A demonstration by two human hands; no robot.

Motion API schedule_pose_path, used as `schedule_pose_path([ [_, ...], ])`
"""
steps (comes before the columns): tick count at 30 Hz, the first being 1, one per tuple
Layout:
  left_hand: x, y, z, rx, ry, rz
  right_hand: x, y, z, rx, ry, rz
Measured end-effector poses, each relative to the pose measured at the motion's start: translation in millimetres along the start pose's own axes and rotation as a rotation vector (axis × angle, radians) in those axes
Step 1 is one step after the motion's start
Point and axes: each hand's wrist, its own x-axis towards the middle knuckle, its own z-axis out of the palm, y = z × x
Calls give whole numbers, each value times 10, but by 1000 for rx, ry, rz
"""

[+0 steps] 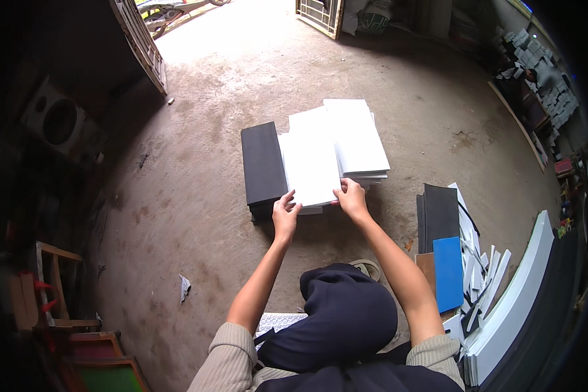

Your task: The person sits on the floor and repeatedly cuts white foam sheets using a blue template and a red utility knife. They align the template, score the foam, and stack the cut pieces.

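Note:
A white rectangular sheet (pixel 311 157), board-like and longer than wide, is in front of me with its near edge toward me. At its near left corner is my left hand (pixel 285 214), fingers closed on the edge. My right hand (pixel 353 197) pinches the near right corner, thumb on top. Left of the sheet stands a stack of black sheets (pixel 263 163). To the right, a stack of white sheets (pixel 356 134) reaches farther from me, its layers uneven at the near end. More white pieces lie under the held sheet, mostly hidden.
Blue (pixel 447 274) and black sheets (pixel 440 212) lie at the right beside white offcut strips (pixel 492 277) and long white boards (pixel 513 307). Wooden frames (pixel 62 287) stand at the left. A paper scrap (pixel 185 287) is on the concrete floor (pixel 183 163). Metal gates (pixel 142 46) flank the far doorway.

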Motion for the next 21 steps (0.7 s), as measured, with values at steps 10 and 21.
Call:
schedule_pose_path([
  [10,369,-231,-85,1003,120,304,249,358,322,-196,15,74],
  [21,558,-338,-247,1146,-64,343,199,970,622,-395,105,-134],
])
